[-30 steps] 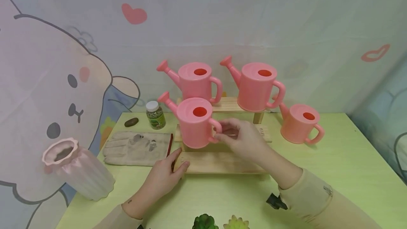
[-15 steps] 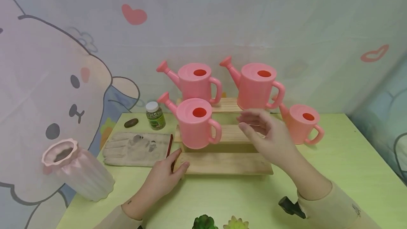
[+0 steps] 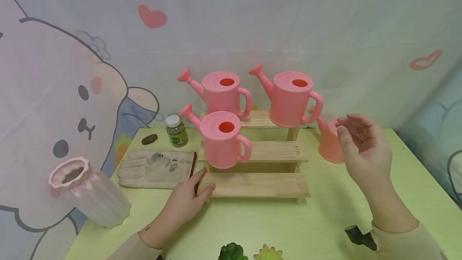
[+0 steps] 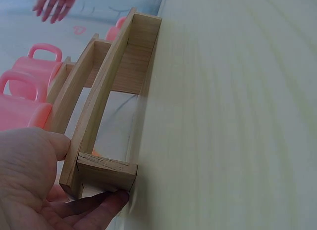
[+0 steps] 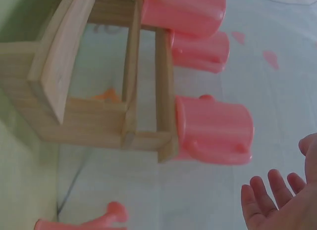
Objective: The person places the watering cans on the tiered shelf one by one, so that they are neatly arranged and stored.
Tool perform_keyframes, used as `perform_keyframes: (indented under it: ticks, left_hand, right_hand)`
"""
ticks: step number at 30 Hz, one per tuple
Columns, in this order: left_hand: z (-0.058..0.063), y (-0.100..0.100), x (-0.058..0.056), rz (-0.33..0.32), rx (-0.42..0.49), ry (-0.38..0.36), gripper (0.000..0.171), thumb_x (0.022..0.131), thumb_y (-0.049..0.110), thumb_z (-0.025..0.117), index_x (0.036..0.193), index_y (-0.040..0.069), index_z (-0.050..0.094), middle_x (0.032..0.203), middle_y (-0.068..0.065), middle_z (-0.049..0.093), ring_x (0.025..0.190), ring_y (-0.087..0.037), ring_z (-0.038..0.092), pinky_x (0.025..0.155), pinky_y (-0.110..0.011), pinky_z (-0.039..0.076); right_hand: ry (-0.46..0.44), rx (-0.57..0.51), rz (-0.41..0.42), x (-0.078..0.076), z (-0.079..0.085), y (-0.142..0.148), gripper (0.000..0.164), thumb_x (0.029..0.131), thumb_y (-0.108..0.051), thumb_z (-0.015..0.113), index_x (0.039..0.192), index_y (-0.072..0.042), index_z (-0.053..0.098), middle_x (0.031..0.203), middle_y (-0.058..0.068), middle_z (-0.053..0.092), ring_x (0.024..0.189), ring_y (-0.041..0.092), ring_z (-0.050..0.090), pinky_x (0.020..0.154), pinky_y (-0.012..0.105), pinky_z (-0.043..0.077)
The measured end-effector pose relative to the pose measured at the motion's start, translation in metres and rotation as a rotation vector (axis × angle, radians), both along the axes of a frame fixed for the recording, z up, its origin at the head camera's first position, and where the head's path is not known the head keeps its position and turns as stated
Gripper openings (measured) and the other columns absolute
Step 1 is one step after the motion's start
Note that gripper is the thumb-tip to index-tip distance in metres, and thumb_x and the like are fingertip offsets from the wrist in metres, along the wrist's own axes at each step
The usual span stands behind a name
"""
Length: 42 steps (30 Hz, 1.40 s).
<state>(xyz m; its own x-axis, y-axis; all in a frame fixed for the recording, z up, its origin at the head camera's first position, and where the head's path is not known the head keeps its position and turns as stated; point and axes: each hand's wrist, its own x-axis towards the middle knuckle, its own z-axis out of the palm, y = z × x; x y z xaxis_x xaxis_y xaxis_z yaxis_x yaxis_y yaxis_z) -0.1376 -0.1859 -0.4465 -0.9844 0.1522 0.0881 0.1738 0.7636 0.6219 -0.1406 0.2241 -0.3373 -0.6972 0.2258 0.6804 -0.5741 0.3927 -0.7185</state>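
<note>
My left hand (image 3: 188, 196) grips the left end of the lowest step of a three-step wooden plant stand (image 3: 258, 185). In the left wrist view the thumb lies on the board and fingers curl beneath it. One pink watering can (image 3: 221, 147) stands at the left of the middle step. On the top step are two more, a left watering can (image 3: 218, 97) and a right watering can (image 3: 290, 99). My right hand (image 3: 368, 151) holds nothing, fingers loosely bent, in front of another pink watering can (image 3: 329, 145) on the table, hiding its handle.
Left of the stand lie work gloves (image 3: 155, 169), a jar with a white lid (image 3: 177, 131) and a dark stone (image 3: 149, 139). A pink vase (image 3: 92, 196) stands at the table's left. Two succulents, a green one (image 3: 232, 252) and a yellow-green one (image 3: 268, 253), are at the front edge.
My right hand has let go of the middle-step watering can's handle and moved right, to the watering can on the table. The left hand has stayed on the stand.
</note>
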Motion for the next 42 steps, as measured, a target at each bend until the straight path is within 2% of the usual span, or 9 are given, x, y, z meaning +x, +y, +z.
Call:
perform_keyframes:
  ticks: [8, 16, 22, 25, 29, 31, 33, 37, 42]
  left_hand:
    - [0.001, 0.001, 0.000, -0.014, 0.003, -0.003, 0.066, 0.099, 0.051, 0.062, 0.152, 0.013, 0.050, 0.139, -0.018, 0.065, 0.128, -0.035, 0.063, 0.102, -0.053, 0.052]
    - [0.003, 0.000, 0.000, -0.008, 0.001, 0.007, 0.067, 0.099, 0.051, 0.063, 0.151, 0.011, 0.051, 0.123, -0.021, 0.072, 0.120, -0.032, 0.068, 0.098, -0.052, 0.054]
    - [0.002, -0.001, 0.000, -0.013, -0.004, 0.019, 0.066, 0.099, 0.052, 0.062, 0.151, 0.012, 0.052, 0.131, -0.020, 0.069, 0.120, -0.032, 0.068, 0.098, -0.051, 0.055]
    - [0.002, -0.001, 0.000, -0.018, -0.009, 0.014, 0.068, 0.099, 0.054, 0.061, 0.151, 0.011, 0.052, 0.115, -0.020, 0.075, 0.113, -0.029, 0.071, 0.095, -0.049, 0.056]
    - [0.003, -0.001, 0.000, -0.018, -0.011, 0.006, 0.067, 0.099, 0.054, 0.061, 0.151, 0.012, 0.051, 0.084, -0.014, 0.072, 0.095, -0.025, 0.072, 0.091, -0.046, 0.056]
    - [0.003, -0.001, -0.001, -0.019, -0.008, -0.002, 0.066, 0.100, 0.052, 0.062, 0.152, 0.013, 0.050, 0.078, -0.012, 0.071, 0.082, -0.025, 0.070, 0.090, -0.045, 0.055]
    - [0.003, -0.001, -0.001, -0.020, -0.010, -0.005, 0.066, 0.100, 0.052, 0.062, 0.152, 0.013, 0.050, 0.068, -0.006, 0.064, 0.076, -0.020, 0.066, 0.089, -0.043, 0.055]
    - [0.003, -0.001, -0.001, -0.028, -0.014, -0.023, 0.068, 0.100, 0.054, 0.061, 0.153, 0.013, 0.049, 0.058, 0.003, 0.052, 0.063, -0.011, 0.053, 0.084, -0.040, 0.053]
    - [0.003, 0.000, -0.001, -0.028, -0.010, -0.017, 0.068, 0.100, 0.054, 0.060, 0.153, 0.013, 0.049, 0.060, 0.002, 0.054, 0.072, -0.014, 0.063, 0.087, -0.044, 0.055]
  right_hand:
    - [-0.223, -0.060, -0.203, -0.013, -0.033, 0.046, 0.049, 0.096, -0.014, 0.070, 0.141, -0.015, 0.054, 0.125, -0.013, 0.063, 0.112, 0.000, 0.063, 0.095, 0.006, 0.046]
    - [-0.392, 0.009, -0.304, -0.030, -0.064, 0.081, 0.058, 0.095, -0.029, 0.072, 0.147, -0.024, 0.049, 0.133, -0.017, 0.056, 0.116, -0.003, 0.055, 0.105, 0.013, 0.045]
    - [-0.589, 0.079, -0.310, -0.037, -0.087, 0.103, 0.075, 0.097, -0.042, 0.066, 0.160, -0.022, 0.031, 0.159, 0.007, 0.044, 0.139, 0.030, 0.051, 0.118, 0.032, 0.041]
    - [-0.656, 0.099, -0.286, -0.040, -0.096, 0.109, 0.083, 0.098, -0.047, 0.064, 0.164, -0.020, 0.021, 0.164, 0.013, 0.038, 0.143, 0.042, 0.046, 0.118, 0.046, 0.039]
    - [-0.705, 0.092, -0.259, -0.041, -0.104, 0.114, 0.088, 0.098, -0.050, 0.062, 0.165, -0.019, 0.015, 0.166, 0.015, 0.035, 0.143, 0.044, 0.045, 0.117, 0.052, 0.038]
    - [-0.723, 0.090, -0.253, -0.042, -0.107, 0.116, 0.089, 0.098, -0.051, 0.062, 0.166, -0.017, 0.015, 0.165, 0.016, 0.035, 0.143, 0.043, 0.045, 0.116, 0.048, 0.040]
    - [-0.740, 0.090, -0.245, -0.041, -0.110, 0.118, 0.090, 0.098, -0.051, 0.063, 0.165, -0.015, 0.015, 0.164, 0.018, 0.036, 0.143, 0.044, 0.046, 0.113, 0.035, 0.044]
    - [-0.755, 0.117, -0.245, -0.040, -0.117, 0.123, 0.088, 0.097, -0.051, 0.064, 0.164, -0.011, 0.022, 0.159, 0.023, 0.044, 0.139, 0.041, 0.052, 0.090, 0.008, 0.049]
    - [-0.735, 0.146, -0.263, -0.040, -0.122, 0.125, 0.080, 0.097, -0.052, 0.064, 0.159, -0.010, 0.036, 0.148, 0.024, 0.055, 0.114, 0.000, 0.066, 0.078, 0.000, 0.046]
